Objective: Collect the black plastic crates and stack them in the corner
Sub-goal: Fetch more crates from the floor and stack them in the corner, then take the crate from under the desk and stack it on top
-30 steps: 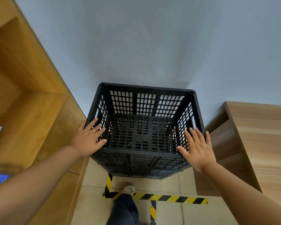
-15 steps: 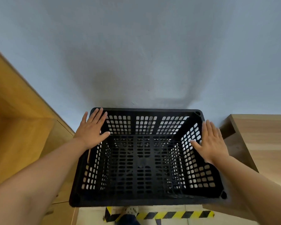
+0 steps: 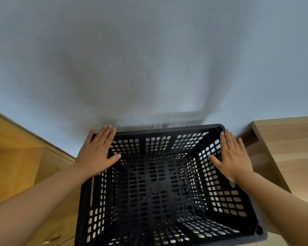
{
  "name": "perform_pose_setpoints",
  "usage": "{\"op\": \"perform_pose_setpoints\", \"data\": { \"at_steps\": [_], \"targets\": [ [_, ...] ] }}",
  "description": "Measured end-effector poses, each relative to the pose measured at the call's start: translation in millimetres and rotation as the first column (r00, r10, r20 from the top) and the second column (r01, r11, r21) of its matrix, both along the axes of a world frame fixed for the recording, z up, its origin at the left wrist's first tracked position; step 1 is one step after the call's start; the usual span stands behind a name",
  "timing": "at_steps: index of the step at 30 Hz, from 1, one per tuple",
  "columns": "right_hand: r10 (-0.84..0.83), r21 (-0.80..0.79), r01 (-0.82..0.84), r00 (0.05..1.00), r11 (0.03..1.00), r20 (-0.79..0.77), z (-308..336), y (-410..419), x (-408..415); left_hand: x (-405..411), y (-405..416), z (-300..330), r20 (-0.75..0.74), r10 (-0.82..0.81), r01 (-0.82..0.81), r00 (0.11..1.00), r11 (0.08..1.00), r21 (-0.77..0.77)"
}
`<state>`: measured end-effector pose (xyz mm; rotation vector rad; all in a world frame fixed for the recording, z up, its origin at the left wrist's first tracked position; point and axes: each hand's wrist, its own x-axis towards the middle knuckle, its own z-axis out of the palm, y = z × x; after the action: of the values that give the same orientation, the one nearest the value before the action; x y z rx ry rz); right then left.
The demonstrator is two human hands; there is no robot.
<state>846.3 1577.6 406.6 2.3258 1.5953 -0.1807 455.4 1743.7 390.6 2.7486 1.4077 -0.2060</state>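
Note:
A black plastic crate (image 3: 158,144) with perforated walls fills the lower middle of the head view, its open top facing me and its far rim against the wall. It is empty inside. My left hand (image 3: 96,153) lies over the far left corner, fingers flat on the outside and thumb hooked inside. My right hand (image 3: 233,157) presses on the right wall near the far right corner, thumb inside as well. The crate's underside and whatever it rests on are hidden.
A pale blue-grey wall (image 3: 149,59) rises straight ahead. A yellowish wooden cabinet (image 3: 16,166) stands close on the left. A light wooden tabletop (image 3: 288,148) stands close on the right. The crate sits in the gap between them.
The crate has come nearer and fills more of the view, hiding the floor and striped tape. Both hands have slid from the near side walls to the far corners.

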Motion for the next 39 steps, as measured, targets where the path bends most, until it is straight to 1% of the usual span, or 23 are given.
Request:
{"op": "perform_pose_setpoints", "data": {
  "at_steps": [2,4,8,11,13,16,19,22,24,27,31,33,36,39],
  "targets": [
    [-0.013,0.001,0.013,1.000,1.000,-0.017,4,9,-1,24,4,4,0.008,-0.094,0.095,0.995,0.995,-0.031],
    [0.002,0.011,-0.001,0.998,1.000,-0.065,8,24,-4,65,3,7,0.032,-0.179,0.181,0.983,0.980,-0.083],
    [0.033,0.000,-0.034,0.990,0.999,-0.137,7,46,-11,158,-5,12,0.134,-0.294,0.315,0.946,0.932,-0.178],
    [0.021,-0.004,-0.022,0.991,1.000,-0.135,4,49,-10,202,-8,7,0.104,-0.372,0.386,0.922,0.904,-0.183],
    [0.031,0.004,-0.031,0.988,1.000,-0.151,3,48,-7,215,-11,0,0.052,-0.404,0.408,0.913,0.902,-0.141],
    [0.038,0.014,-0.036,0.986,0.999,-0.164,1,49,-3,218,-11,-8,0.022,-0.413,0.413,0.911,0.906,-0.089],
    [0.027,0.049,-0.019,0.982,0.999,-0.186,3,46,-3,218,-12,-7,0.023,-0.410,0.410,0.912,0.906,-0.103],
    [-0.033,0.141,0.065,0.975,0.988,-0.220,6,34,-13,221,-16,-2,0.036,-0.365,0.366,0.930,0.919,-0.146],
    [-0.096,0.195,0.144,0.966,0.970,-0.238,7,15,-22,225,-24,4,0.050,-0.339,0.342,0.940,0.926,-0.162],
    [-0.164,0.226,0.223,0.953,0.948,-0.254,12,-23,-27,234,-52,17,0.099,-0.388,0.399,0.917,0.905,-0.146],
    [-0.250,0.235,0.300,0.943,0.925,-0.220,25,-90,-20,261,-113,35,0.191,-0.496,0.522,0.847,0.843,-0.129],
    [-0.309,0.247,0.360,0.924,0.900,-0.223,33,-132,-18,278,-149,45,0.206,-0.554,0.581,0.806,0.807,-0.106],
    [-0.412,0.262,0.462,0.883,0.847,-0.224,42,-200,-17,299,-206,59,0.200,-0.639,0.663,0.743,0.744,-0.087],
    [-0.536,0.262,0.585,0.810,0.768,-0.239,50,-273,-21,315,-269,68,0.199,-0.707,0.730,0.678,0.679,-0.075]
  ]
}}
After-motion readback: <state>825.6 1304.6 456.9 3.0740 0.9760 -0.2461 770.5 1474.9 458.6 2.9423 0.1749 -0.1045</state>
